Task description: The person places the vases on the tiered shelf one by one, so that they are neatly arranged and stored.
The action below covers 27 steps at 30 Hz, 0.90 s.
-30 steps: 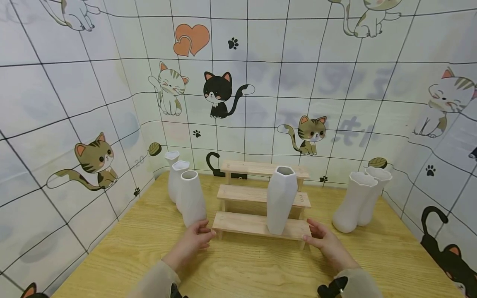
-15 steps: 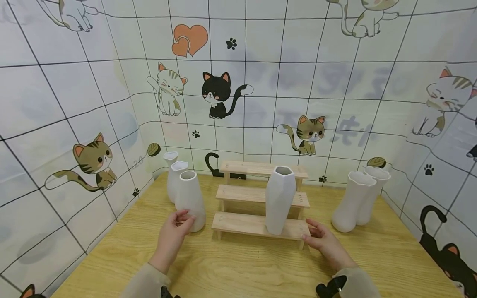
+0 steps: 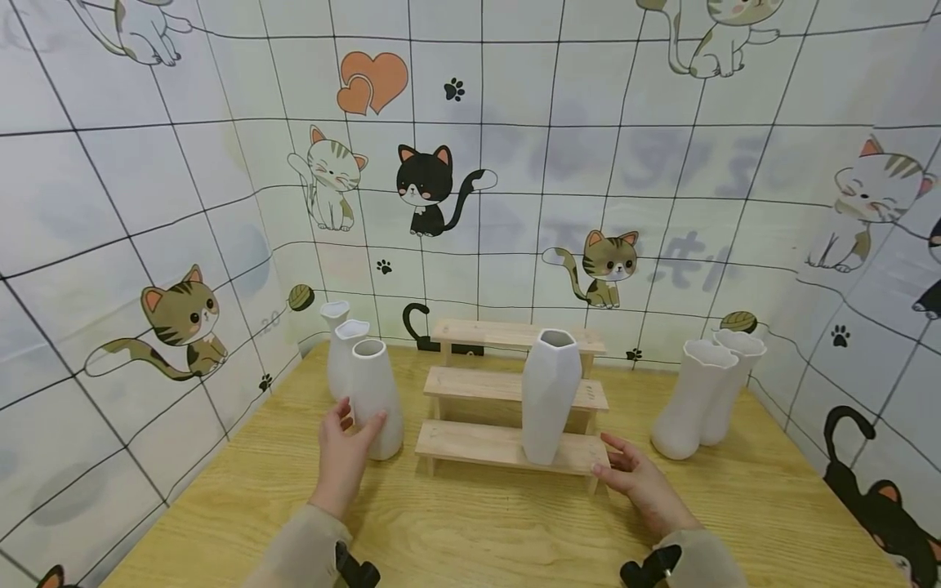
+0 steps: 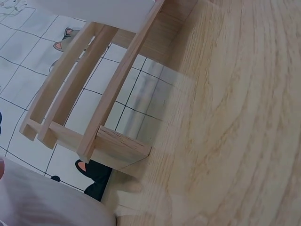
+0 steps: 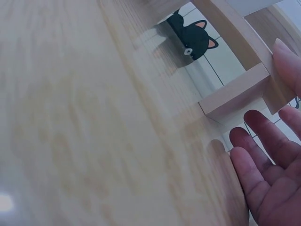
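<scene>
My left hand (image 3: 344, 457) is at the frontmost white vase (image 3: 378, 404) of the left group. Its thumb lies over the vase's front and its fingers are along the left side, partly hidden. In the left wrist view that vase (image 4: 47, 200) fills the lower left corner. Beside the right end of a three-step wooden stand (image 3: 470, 445) is my right hand (image 3: 647, 486), fingers loosely bent. The right wrist view shows its thumb against the end of the stand's lowest board (image 5: 277, 87), the other fingers spread below. A white faceted vase (image 3: 547, 400) stands upright on the lowest step.
Two more white vases (image 3: 353, 331) with wavy rims stand behind the left one. At the right is a pair of white vases with frilled rims (image 3: 680, 400). The wooden tabletop (image 3: 470, 539) meets a cat-patterned cloth wall (image 3: 515, 171) at the back and sides.
My left hand moved from beside the stand's left end to the left vase, then round toward its left side. The right hand stays at the stand; the stand and faceted vase keep their places.
</scene>
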Motion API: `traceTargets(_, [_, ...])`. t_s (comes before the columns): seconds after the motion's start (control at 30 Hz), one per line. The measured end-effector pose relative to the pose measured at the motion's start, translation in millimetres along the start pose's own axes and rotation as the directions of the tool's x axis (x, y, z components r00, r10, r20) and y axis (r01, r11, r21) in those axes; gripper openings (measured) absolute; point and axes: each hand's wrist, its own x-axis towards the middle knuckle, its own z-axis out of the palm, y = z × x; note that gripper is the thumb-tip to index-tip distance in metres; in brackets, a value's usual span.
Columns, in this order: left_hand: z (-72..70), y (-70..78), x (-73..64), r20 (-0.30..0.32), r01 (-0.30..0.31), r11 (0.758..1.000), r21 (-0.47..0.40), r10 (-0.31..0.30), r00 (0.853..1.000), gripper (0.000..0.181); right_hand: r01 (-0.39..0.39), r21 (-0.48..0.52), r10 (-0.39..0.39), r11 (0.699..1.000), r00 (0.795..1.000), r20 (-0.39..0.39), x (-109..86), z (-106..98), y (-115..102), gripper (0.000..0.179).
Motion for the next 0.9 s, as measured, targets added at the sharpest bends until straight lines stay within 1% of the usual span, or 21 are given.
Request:
traceTargets(0.07, [2.4,-3.4,3.1,0.011,0.013,1.000,-0.008,-0.013,1.000,0.091,0.002,-0.001,-0.002,1.000,1.000,0.001,-0.4,0.4,0.4,0.075])
traceTargets(0.2, [6.6,-6.8,7.2,0.027,0.016,1.000,0.002,-0.016,1.000,0.091,-0.005,0.005,0.005,1.000,1.000,-0.004,0.2,0.3,1.9,0.075])
traceTargets(0.4, [10.1,-9.9,11.7,0.030,-0.009,1.000,0.020,0.008,1.000,0.088,-0.012,0.016,0.012,1.000,1.000,-0.010,2.1,-0.9,3.3,0.077])
traceTargets(0.6, [9.2,-13.6,14.8,0.036,-0.024,0.999,0.034,0.023,0.999,0.084,-0.005,0.011,0.005,1.000,1.000,-0.017,2.9,-1.0,4.4,0.077])
traceTargets(0.77, [7.6,-14.0,18.3,0.046,-0.045,0.996,0.071,0.042,0.998,0.080,0.007,0.008,-0.007,1.000,1.000,-0.018,3.7,-1.1,5.7,0.076])
traceTargets(0.87, [7.6,-14.1,19.3,0.050,-0.062,0.995,0.079,0.058,0.997,0.076,0.014,0.007,-0.013,1.000,1.000,-0.017,4.0,-1.2,6.4,0.076])
traceTargets(0.9, [7.8,-14.2,19.4,0.049,-0.058,0.995,0.079,0.054,0.997,0.075,0.014,0.008,-0.014,1.000,1.000,-0.019,4.1,-1.2,6.7,0.076])
